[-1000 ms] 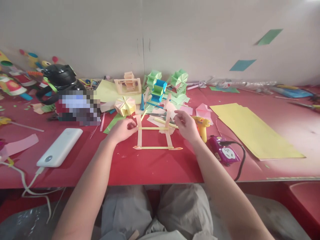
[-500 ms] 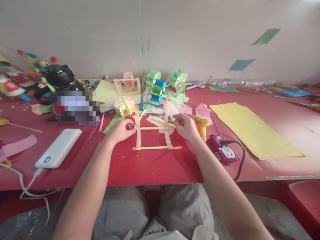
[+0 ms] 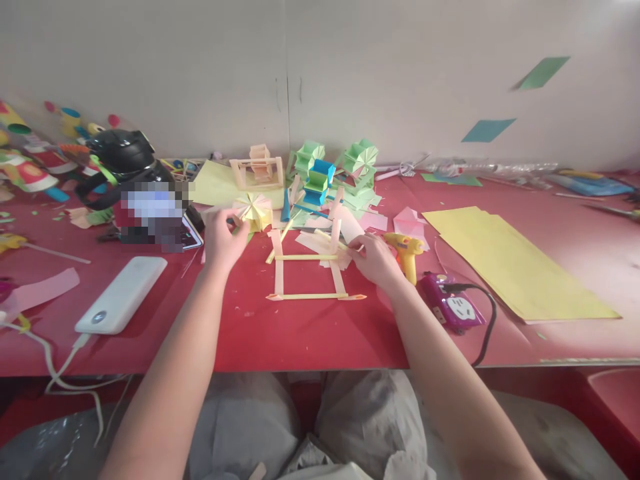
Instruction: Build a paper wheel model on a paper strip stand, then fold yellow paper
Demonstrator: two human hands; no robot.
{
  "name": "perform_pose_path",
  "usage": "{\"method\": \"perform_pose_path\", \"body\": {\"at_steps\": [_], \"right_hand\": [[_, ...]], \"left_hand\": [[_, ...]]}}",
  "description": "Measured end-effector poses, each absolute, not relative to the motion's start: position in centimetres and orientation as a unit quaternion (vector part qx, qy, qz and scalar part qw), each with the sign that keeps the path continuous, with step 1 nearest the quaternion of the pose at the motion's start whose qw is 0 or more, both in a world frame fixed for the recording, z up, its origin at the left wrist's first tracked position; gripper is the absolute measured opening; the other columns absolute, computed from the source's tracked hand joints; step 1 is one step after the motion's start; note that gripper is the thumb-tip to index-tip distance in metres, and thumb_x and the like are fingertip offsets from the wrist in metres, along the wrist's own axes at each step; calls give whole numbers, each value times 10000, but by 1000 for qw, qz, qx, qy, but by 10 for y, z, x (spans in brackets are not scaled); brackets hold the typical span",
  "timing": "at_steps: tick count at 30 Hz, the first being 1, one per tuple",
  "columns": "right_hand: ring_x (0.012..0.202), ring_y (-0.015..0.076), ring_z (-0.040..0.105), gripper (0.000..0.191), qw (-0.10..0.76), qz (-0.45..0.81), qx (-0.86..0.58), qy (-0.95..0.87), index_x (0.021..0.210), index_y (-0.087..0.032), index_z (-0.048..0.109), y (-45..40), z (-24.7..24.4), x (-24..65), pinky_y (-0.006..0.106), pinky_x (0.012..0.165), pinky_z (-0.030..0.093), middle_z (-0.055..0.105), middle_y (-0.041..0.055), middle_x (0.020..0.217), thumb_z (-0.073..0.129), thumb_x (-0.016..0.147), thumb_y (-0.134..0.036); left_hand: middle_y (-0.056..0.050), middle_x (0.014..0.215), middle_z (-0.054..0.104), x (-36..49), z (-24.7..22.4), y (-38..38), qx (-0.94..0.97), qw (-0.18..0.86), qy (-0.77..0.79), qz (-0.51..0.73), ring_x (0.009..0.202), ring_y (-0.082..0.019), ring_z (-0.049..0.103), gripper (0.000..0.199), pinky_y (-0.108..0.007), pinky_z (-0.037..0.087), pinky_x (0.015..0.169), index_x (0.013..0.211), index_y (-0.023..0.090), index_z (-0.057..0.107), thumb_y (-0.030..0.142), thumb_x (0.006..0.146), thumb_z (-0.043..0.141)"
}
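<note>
**Moved far and to the left: the left hand (image 3: 227, 239), now at the paper wheel (image 3: 257, 212)**

Half a second ago this hand was at the left side of the paper frame (image 3: 307, 257); now its fingertips meet the left edge of the wheel in the view. The wheel has stayed in about the same place, and the right hand (image 3: 376, 259) has remained beside the right side of the frame.

The important relation is this: the wheel lies just to the right of the left grip, and the left hand is clearly the nearer one. The right hand is well apart from it, with the frame reaching between. The wheel is on the worktop (image 3: 280, 340), far and a little left of the frame. Its pleated face is turned to the near side, so I cannot name a long axis for it. The two yellow bars of the frame run from left to right.

The left grip has bent fingers, but I cannot tell if they pinch the wheel. The right grip is also curled, near a yellow paper stick (image 3: 327, 239); whether it holds anything is not clear.
</note>
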State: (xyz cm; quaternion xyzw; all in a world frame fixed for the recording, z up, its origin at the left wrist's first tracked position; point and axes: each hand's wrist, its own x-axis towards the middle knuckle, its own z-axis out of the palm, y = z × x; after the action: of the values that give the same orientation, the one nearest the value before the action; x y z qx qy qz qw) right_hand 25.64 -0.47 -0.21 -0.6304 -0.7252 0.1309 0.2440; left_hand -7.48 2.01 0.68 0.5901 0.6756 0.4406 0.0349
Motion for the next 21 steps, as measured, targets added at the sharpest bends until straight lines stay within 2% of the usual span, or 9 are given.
{"method": "perform_pose_path", "body": {"at_steps": [3,5,7,11,15,18,21], "right_hand": [[830,219,630,89,318,165,-633,-686,898,-204,633,-6,2,254,359,745,463,702,64,898,559,873,-246],[821,210,644,122,380,199,-620,-657,961,-206,618,-6,3,252,360,755,486,705,60,898,559,870,-263],[821,203,651,191,429,218,-601,-638,1036,-208,613,-6,3,252,362,764,504,700,58,911,567,864,-277],[815,188,640,194,480,209,-584,-621,1028,-220,622,-4,4,253,359,757,514,683,57,955,577,860,-307],[773,173,636,159,512,240,-564,-602,980,-228,567,-4,5,252,339,699,506,659,39,939,576,871,-344],[726,156,624,161,523,255,-551,-599,976,-233,531,-5,4,251,322,663,495,635,19,900,571,880,-356],[722,146,587,146,508,228,-568,-606,959,-237,545,-6,5,251,301,655,480,620,9,863,571,889,-363]], "left_hand": [[-212,1239,598,-83,6,44,531,23,741,411,1235,-398,519,346,-559,384,1080,1034,164,634,401,786,677],[-241,1263,587,-84,6,54,519,43,766,377,1272,-468,465,335,-654,337,1069,927,176,631,480,793,673],[-237,1229,610,-82,4,59,528,53,765,364,1258,-488,462,331,-684,330,1046,809,194,611,520,789,665],[-161,1084,664,-74,-4,61,558,39,707,433,1166,-375,558,244,-542,396,1059,815,211,590,439,769,663],[-73,942,676,-68,-10,59,573,140,618,519,946,-252,653,294,-378,515,885,905,212,571,425,741,689],[-40,874,674,-66,-11,58,559,224,568,561,854,-211,674,348,-314,534,781,928,208,560,424,711,726],[-41,898,674,-66,-10,58,546,215,555,590,905,-208,678,361,-297,535,794,907,200,562,413,685,752]]}}
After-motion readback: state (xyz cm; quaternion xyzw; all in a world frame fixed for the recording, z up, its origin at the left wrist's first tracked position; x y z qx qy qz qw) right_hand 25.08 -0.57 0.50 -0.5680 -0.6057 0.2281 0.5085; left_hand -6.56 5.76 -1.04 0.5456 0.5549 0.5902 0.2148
